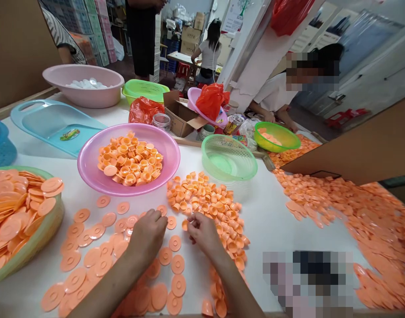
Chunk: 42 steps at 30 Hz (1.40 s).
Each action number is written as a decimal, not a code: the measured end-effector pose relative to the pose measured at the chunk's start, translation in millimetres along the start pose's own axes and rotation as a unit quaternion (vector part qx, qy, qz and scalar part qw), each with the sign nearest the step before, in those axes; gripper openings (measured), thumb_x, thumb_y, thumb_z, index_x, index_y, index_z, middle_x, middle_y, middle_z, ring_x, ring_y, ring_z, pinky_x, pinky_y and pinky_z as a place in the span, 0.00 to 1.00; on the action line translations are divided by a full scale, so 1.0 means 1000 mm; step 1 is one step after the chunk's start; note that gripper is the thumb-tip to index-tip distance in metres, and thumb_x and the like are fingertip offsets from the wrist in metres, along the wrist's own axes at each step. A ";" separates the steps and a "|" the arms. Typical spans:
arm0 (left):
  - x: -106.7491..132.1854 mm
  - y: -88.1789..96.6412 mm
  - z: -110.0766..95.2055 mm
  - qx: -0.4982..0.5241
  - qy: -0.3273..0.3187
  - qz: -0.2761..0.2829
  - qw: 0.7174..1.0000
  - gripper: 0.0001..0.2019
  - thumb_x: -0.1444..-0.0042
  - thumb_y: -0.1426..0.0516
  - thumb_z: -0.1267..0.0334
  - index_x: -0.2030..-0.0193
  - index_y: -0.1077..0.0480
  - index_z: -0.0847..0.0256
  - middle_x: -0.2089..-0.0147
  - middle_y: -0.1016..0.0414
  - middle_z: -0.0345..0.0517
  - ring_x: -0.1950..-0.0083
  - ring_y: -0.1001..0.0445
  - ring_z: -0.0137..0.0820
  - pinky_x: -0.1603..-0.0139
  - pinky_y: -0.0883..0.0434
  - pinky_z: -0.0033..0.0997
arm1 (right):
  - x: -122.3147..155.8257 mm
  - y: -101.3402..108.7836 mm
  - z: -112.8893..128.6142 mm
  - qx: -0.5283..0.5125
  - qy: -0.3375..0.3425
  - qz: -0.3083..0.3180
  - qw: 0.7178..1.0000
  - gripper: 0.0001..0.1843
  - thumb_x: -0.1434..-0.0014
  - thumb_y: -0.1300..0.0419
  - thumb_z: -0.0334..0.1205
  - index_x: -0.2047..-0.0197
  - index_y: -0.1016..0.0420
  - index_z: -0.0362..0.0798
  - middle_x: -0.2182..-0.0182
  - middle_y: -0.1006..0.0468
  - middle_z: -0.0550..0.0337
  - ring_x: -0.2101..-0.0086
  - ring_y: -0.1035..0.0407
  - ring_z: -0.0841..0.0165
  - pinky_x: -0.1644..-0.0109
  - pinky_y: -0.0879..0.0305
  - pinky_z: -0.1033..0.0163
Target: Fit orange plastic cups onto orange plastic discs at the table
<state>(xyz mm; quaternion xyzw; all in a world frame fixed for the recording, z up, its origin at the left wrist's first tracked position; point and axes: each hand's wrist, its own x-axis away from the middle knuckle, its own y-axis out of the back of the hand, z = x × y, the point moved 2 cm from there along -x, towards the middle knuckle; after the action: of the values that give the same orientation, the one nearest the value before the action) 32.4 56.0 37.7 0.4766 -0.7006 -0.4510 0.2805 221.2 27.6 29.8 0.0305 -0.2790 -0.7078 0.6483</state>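
Cup of orange plastic (185,225), small and round, sits pinched at the fingertips of the right hand (205,233), on the side of that hand facing the left hand (147,235); being round, it shows no long axis. The right hand is nearer to it, curled closed around its rim. The left hand lies just left of it, knuckles up and fingers bent down toward the desk; the fingers are hidden from this view, so I cannot tell whether they grip anything. Flat orange discs (103,265) with raised centres lie scattered under and left of the left hand on the white desk (275,256), and one disc (171,222) sits between the two hands. A loose heap of orange cups (205,198) spreads far of the right hand and runs close along its right side. Farther out, a pink plastic bowl (90,172) heaped with cups stands far left, a green-rimmed basin (58,212) of stacked discs sits at the left edge, and a pale green mesh basket (229,158) stands far right. A drift of orange discs (321,198) covers the right of the desk, and a person (275,92) in a white shirt works at a green bowl (290,141) beyond it.
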 end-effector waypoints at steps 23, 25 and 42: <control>-0.010 -0.050 0.011 0.456 0.308 0.117 0.827 0.06 0.43 0.52 0.74 0.64 0.36 0.63 0.78 0.33 0.35 0.82 0.29 0.24 0.81 0.33 0.20 | -0.022 -0.047 0.006 0.107 0.095 -0.036 0.989 0.05 0.50 0.47 0.31 0.75 0.35 0.48 0.79 0.30 0.65 0.76 0.36 0.70 0.72 0.44 0.67; -0.012 -0.049 0.008 0.464 0.299 0.128 0.824 0.06 0.43 0.52 0.73 0.65 0.36 0.62 0.78 0.33 0.35 0.83 0.30 0.23 0.81 0.33 0.20 | -0.017 -0.046 0.006 0.152 0.122 -0.048 0.980 0.06 0.48 0.48 0.30 0.74 0.35 0.49 0.77 0.29 0.63 0.75 0.35 0.70 0.71 0.44 0.67; -0.019 -0.053 0.008 0.325 0.159 0.032 0.932 0.08 0.48 0.48 0.67 0.77 0.38 0.60 0.78 0.31 0.39 0.74 0.31 0.27 0.74 0.40 0.23 | -0.005 -0.056 -0.003 0.138 0.166 -0.080 0.973 0.09 0.40 0.50 0.31 0.72 0.35 0.49 0.74 0.28 0.61 0.73 0.34 0.69 0.69 0.42 0.66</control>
<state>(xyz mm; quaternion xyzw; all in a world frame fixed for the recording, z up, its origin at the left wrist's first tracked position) 55.1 69.0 -13.3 0.5845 -0.7701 -0.1075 0.2319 172.4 31.7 1.7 0.2591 -0.2594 -0.6973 0.6160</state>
